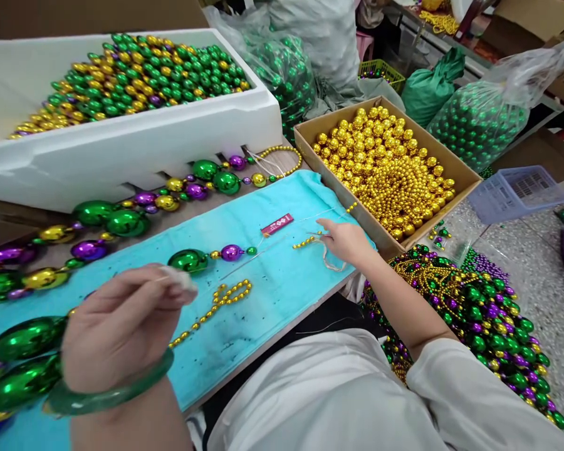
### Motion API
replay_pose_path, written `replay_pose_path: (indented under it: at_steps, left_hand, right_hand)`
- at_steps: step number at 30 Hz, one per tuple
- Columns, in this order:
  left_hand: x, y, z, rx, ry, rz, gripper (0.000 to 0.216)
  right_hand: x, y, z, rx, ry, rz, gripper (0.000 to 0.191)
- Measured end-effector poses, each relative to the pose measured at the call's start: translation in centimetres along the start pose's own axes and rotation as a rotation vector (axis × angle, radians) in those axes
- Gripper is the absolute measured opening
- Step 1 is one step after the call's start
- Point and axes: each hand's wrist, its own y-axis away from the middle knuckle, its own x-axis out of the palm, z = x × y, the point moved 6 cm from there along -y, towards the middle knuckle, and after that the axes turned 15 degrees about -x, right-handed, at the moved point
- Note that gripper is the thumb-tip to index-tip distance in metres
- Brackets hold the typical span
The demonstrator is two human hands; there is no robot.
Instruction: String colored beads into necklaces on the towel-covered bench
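While your left hand [117,329] pinched a white wad [180,285], your right hand [348,241] was curled by the short gold strand [305,242], grip unclear, with the green-and-purple bead strand [232,252] on the blue towel [272,307] between them. Looked like a thread-handling step; next move likely called for keeping the thread [244,264] untangled. Cardboard box [463,178] crowded your right, foam box [192,134] walled the back, most room was over the towel toward you.

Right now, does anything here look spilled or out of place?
Dark specks dot the blue cloth, making it look dirty; stains or crumbs, I can't tell. Mixed beads lie heaped low beside the table, seemingly unboxed, perhaps deliberately.
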Motion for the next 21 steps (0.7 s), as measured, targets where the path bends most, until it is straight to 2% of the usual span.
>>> replay_pose_path:
  at_steps: [2, 4, 6, 8, 11, 13, 17, 21]
  left_hand:
    - [1.9, 0.4, 0.5, -0.025, -0.088, 0.071, 0.001]
    - [3.4, 0.5, 1.4, -0.066, -0.175, 0.144, 0.004]
    - [4.5, 0.4, 2.2, -0.114, -0.222, 0.142, 0.007]
    - [5.4, 0.2, 3.0, -0.164, -0.249, 0.085, 0.011]
    - [6.8, -0.4, 4.1, -0.190, -0.242, 0.057, 0.017]
    - [7.3, -0.9, 4.7, -0.177, -0.255, 0.043, 0.020]
    - [7.3, -1.2, 5.4, -0.074, -0.354, 0.006, 0.021]
    - [7.1, -0.7, 5.3, 0.100, -0.552, -0.068, 0.020]
  right_hand:
    - [0.2, 0.5, -0.8, 0.082, -0.016, 0.000, 0.048]
    - [-0.3, 1.3, -1.6, 0.163, -0.104, -0.097, 0.045]
    - [-0.8, 2.2, -1.7, 0.188, -0.305, -0.233, 0.043]
    - [-0.7, 2.9, -0.7, 0.163, -0.631, -0.315, 0.044]
    - [1.0, 3.7, 2.6, 0.154, -1.151, -0.238, 0.046]
    - [2.7, 4.1, 5.0, 0.207, -1.389, -0.141, 0.047]
    - [5.6, 4.1, 8.5, 0.347, -1.658, -0.009, 0.051]
    - [5.9, 3.9, 10.2, 0.366, -1.781, -0.036, 0.040]
